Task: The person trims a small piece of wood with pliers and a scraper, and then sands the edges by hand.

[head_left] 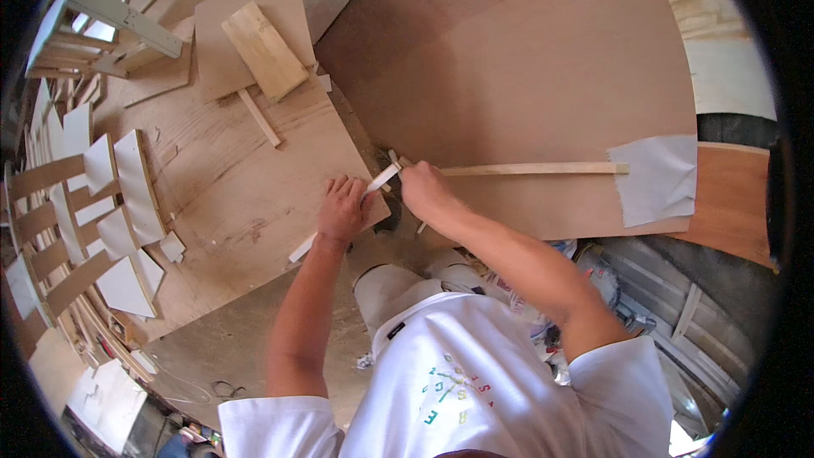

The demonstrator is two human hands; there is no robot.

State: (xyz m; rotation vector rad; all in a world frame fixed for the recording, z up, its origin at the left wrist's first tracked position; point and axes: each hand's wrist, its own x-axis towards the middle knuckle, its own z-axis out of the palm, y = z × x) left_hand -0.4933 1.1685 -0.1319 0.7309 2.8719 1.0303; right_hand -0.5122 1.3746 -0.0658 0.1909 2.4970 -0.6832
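Observation:
My left hand (341, 206) presses down on a narrow white strip (381, 178) at the corner of the plywood work surface. Its thumb and fingers bear on the strip, which slants past the board's edge toward my right hand. Closed in a fist, my right hand (424, 188) is at the strip's far end; a small greyish piece (393, 156) shows by its knuckles, but what it grips is mostly hidden. From beside that fist a long pale wooden strip (534, 169) runs rightward over a large brown panel (543, 59).
The plywood surface (246, 170) carries a short thick board (264, 51) on a brown sheet and a thin stick (259, 117). White-faced offcuts (140, 187) pile up at left. A grey cloth-like sheet (657, 178) lies at the brown panel's right end. A gap separates the two surfaces.

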